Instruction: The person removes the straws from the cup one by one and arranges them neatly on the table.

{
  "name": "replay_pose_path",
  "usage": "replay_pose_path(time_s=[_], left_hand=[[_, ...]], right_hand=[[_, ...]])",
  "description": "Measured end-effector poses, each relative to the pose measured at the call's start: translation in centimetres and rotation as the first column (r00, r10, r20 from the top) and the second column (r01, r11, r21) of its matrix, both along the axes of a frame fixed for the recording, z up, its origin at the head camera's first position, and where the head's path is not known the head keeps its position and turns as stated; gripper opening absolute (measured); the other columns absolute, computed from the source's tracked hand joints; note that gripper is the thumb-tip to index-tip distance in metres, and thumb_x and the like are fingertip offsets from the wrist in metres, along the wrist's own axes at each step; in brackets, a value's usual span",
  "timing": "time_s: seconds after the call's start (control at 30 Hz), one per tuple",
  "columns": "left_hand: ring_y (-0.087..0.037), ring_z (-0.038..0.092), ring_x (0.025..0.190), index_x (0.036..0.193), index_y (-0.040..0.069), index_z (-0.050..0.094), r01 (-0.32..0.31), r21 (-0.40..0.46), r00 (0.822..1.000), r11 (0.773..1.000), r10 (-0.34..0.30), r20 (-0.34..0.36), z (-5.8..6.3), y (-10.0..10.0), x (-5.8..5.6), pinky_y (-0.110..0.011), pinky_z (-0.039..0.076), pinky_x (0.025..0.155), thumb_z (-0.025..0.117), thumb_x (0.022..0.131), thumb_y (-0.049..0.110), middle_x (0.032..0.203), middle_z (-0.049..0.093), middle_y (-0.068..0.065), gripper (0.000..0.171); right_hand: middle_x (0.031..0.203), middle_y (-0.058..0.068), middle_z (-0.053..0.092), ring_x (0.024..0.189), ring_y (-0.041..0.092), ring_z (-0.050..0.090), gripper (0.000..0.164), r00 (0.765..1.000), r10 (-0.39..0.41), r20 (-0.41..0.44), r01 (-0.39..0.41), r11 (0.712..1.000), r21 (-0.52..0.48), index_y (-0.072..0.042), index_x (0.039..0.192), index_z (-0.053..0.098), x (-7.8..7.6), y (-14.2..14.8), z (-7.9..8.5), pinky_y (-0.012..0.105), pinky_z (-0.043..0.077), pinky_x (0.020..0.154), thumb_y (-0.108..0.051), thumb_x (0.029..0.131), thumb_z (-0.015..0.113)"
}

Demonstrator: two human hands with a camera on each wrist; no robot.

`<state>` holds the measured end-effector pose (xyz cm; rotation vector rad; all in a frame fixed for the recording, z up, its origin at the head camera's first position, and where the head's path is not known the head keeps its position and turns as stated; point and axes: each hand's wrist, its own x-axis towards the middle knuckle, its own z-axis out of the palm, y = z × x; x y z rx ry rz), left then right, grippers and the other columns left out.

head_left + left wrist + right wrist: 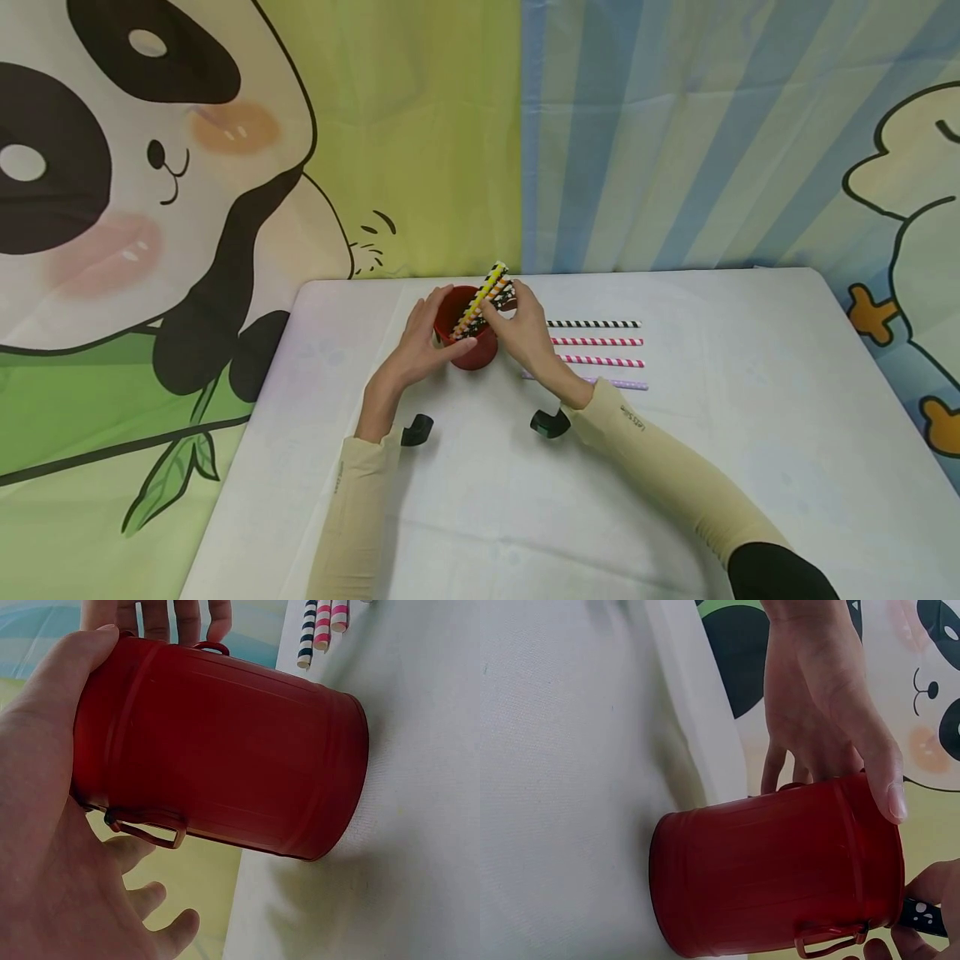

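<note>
A small red metal pail (474,358) with wire side handles stands near the back of the white table. My left hand (416,346) holds it from the left, thumb over the near rim and fingers spread along its far side. Out of the pail's mouth lean several patterned paper straws, among them a yellow-and-black striped straw (482,292) and an orange-striped one beside it. At the right rim, my right hand (527,329) pinches a black straw with white paw prints (924,916); its lower end is hidden by the pail.
Right of the pail, a black-and-white striped straw (596,323), two red or pink striped straws (600,342) and a pale purple straw (626,385) lie roughly parallel on the table (480,500). Printed curtains hang behind the back edge.
</note>
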<state>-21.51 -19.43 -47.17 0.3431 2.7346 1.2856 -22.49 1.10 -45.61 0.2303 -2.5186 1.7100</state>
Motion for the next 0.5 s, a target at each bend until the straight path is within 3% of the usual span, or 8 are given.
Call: replay_pose_path(time_s=[0.5], left_hand=[[-0.038,0.002,0.156,0.157,0.040,0.020,0.001,0.004,1.000,1.000,-0.001,0.004,-0.07,-0.05,-0.05,-0.067,0.016,0.120,0.074,0.084,0.054,0.163,0.027,0.004,0.091]], right_hand=[[0.111,0.010,0.062,0.104,0.024,0.061,0.034,1.000,0.002,-0.009,-0.002,1.000,-0.006,-0.008,0.119,0.059,-0.03,0.00,0.04,0.041,0.053,0.087,-0.031,0.096,0.064]])
